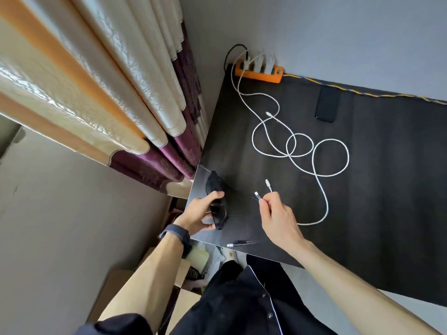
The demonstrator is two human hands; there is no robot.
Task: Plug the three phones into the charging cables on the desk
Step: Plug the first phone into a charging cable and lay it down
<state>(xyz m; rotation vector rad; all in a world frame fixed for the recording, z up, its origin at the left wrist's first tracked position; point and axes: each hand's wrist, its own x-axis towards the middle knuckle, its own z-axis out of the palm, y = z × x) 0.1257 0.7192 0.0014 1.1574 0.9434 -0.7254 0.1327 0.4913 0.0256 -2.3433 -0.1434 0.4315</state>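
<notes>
The left hand point(202, 213) grips a dark slim phone point(217, 204) at the black tabletop's point(387, 189) near-left corner, long axis running near-to-far. Just right, the right hand's point(278, 213) fingers point(262, 201) pinch a silver-tipped cable plug point(257, 195) pointing left toward it.

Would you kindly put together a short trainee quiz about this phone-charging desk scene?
1. True or false: the left hand grips a dark phone at the black desk's corner.
2. Which does the right hand pinch: (a) a silver-tipped cable plug, (b) the orange power strip, (c) a second dark phone lying near the wall?
3. Fill in: the looped white cables run to the ______ power strip.

Key: 1 true; 2 a; 3 orange.
</notes>
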